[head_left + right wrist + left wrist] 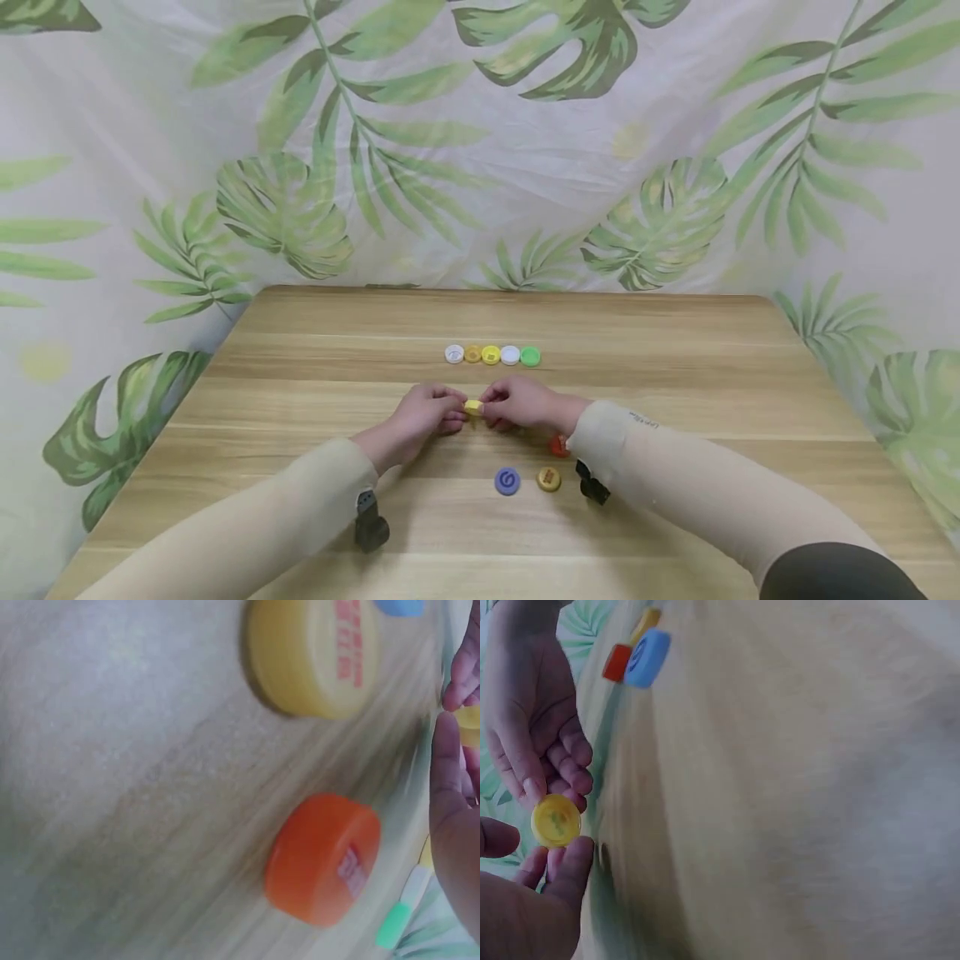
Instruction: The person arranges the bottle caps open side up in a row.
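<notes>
A yellow bottle cap is held up between both hands over the wooden table. Its round face, with a faint greenish mark in the middle, turns toward the left wrist camera. My left hand holds the cap's left side with its fingertips. From the other side my right hand pinches it between thumb and fingers. Just under the right cuff lies a red-orange cap, partly covered by the sleeve in the head view. A blue cap and a golden-yellow cap lie nearer the front.
Beyond the hands, several caps touch in a straight row: a whitish one, an orange one, a yellow one, a white one and a green one. A leaf-printed cloth hangs behind the table.
</notes>
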Demonstrator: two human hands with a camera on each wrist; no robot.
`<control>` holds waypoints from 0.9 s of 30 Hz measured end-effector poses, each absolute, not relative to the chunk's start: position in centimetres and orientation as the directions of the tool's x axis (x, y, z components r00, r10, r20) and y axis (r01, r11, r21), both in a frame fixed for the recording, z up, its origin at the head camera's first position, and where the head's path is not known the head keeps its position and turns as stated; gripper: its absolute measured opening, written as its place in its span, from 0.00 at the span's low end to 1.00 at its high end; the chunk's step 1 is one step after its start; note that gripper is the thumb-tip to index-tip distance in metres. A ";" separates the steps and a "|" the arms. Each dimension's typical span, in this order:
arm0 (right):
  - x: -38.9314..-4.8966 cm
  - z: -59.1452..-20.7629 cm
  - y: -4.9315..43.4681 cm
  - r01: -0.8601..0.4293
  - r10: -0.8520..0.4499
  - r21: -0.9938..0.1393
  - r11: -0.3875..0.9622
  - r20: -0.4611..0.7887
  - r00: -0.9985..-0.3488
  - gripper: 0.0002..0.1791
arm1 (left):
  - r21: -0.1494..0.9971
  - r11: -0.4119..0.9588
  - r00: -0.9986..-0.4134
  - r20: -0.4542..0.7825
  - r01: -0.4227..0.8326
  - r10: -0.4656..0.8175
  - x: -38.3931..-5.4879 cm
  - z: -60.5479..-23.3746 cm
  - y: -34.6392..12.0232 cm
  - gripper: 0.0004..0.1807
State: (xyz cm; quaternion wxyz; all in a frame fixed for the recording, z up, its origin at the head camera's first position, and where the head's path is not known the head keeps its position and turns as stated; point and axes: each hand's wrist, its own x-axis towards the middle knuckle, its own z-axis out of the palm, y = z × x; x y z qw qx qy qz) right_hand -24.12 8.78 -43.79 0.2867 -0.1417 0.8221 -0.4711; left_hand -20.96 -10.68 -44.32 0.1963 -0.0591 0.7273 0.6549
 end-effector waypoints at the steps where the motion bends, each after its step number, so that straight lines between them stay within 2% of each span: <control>1: -24.3 -43.8 8.9 0.067 -0.492 -0.867 0.493 -0.342 -0.801 0.11 | 0.932 0.115 -0.917 -0.359 -0.343 0.175 -21.2 -44.3 -10.5 0.13; 5: -24.8 -43.7 9.5 0.118 -0.461 -0.884 0.452 -0.344 -0.818 0.11 | 0.937 0.086 -0.919 -0.350 -0.340 0.183 -22.2 -44.0 -10.0 0.13; 10: -25.4 -43.2 10.0 0.073 -0.445 -0.887 0.456 -0.298 -0.845 0.10 | 0.942 0.103 -0.924 -0.333 -0.319 0.190 -22.9 -43.9 -9.1 0.16; 18: -26.3 -42.8 10.3 0.087 -0.362 -0.936 0.341 -0.216 -0.907 0.10 | 0.962 0.118 -0.952 -0.262 -0.245 0.160 -24.5 -43.3 -7.2 0.16; 27: -27.6 -42.7 12.0 0.096 -0.259 -0.944 0.315 -0.182 -0.948 0.12 | 0.959 -0.060 -0.952 -0.265 -0.277 0.155 -25.4 -42.2 -5.0 0.24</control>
